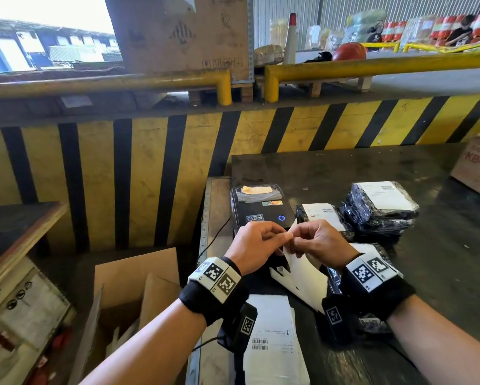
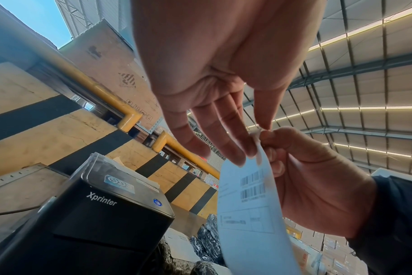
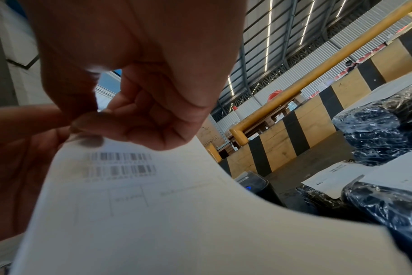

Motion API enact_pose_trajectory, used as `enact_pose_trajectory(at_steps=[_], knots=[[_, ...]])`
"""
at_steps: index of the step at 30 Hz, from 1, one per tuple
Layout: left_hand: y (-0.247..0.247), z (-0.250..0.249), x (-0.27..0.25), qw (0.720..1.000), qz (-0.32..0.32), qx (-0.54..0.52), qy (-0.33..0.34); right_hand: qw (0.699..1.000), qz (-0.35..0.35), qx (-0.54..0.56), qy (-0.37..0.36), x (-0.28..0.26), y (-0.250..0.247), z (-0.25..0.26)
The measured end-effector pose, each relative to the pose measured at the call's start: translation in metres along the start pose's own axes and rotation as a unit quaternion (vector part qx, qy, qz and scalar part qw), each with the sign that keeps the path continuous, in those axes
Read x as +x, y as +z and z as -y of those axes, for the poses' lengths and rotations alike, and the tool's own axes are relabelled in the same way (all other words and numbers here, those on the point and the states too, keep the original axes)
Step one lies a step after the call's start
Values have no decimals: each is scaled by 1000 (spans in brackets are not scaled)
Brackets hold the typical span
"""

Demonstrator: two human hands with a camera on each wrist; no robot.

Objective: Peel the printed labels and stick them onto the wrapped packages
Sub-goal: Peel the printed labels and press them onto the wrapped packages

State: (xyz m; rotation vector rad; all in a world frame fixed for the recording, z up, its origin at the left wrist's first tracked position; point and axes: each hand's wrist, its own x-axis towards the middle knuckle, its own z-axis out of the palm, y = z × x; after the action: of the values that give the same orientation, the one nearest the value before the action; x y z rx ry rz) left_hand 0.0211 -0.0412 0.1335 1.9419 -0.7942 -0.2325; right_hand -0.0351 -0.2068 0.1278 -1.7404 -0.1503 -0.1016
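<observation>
Both hands meet above the dark worktop (image 1: pixel 441 245), just in front of the black desktop label printer (image 1: pixel 261 209) that stands near the worktop's left edge. Between them hangs the white printed paper label with two barcodes (image 2: pixel 249 197), curling down toward the worktop's near edge. The right hand (image 1: pixel 320 241) pinches the label's top corner between thumb and curled fingers. The left hand (image 1: pixel 254 245) works at the same corner: in the left wrist view its thumb tip presses there while its other fingers lie fairly straight against the sheet. Whether the face has yet parted from its backing I cannot tell; the corner is blurred.

The label looks very light and limp, bending under its own weight, so it should need only a fingertip pinch. The best hold is probably at the corner, one hand on the backing and the other on the printed face, pulling slowly so the thin paper does not tear or fold onto its own glue. Once free, it is best carried by its edges, since the sticky side will likely catch on skin.

Black plastic-wrapped packages (image 1: pixel 380 212), several already bearing white labels, are stacked toward the worktop's right side, behind the hands. Their wrinkled film looks soft and slick, so a label should be smoothed down from one edge. More white sheets (image 1: pixel 272 323) lie at the near edge.
</observation>
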Motion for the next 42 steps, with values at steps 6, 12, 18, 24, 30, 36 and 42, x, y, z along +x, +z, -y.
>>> enact_pose_trajectory(at_steps=[6, 12, 18, 24, 30, 36, 42], knots=[[0, 4, -1, 1000, 10, -24, -2, 999, -3, -29, 18, -1, -2, -4], [-3, 11, 1, 998, -29, -48, -19, 996, -75, -16, 48, -1, -1, -8], [-4, 11, 4, 997, -47, -60, -18, 993, -112, 2, 35, 3, 9, -5], [-9, 19, 4, 995, -85, -43, -28, 987, -157, 2, 38, 5, 6, -8], [-26, 46, -1, 987, -136, -41, -69, 973, -225, -8, 56, -3, -17, -19], [-44, 81, -12, 971, -195, -64, -125, 956, -284, -39, 62, -12, -41, -28], [-65, 106, -31, 950, -248, -58, -178, 941, -333, 20, 59, -13, -60, -32]])
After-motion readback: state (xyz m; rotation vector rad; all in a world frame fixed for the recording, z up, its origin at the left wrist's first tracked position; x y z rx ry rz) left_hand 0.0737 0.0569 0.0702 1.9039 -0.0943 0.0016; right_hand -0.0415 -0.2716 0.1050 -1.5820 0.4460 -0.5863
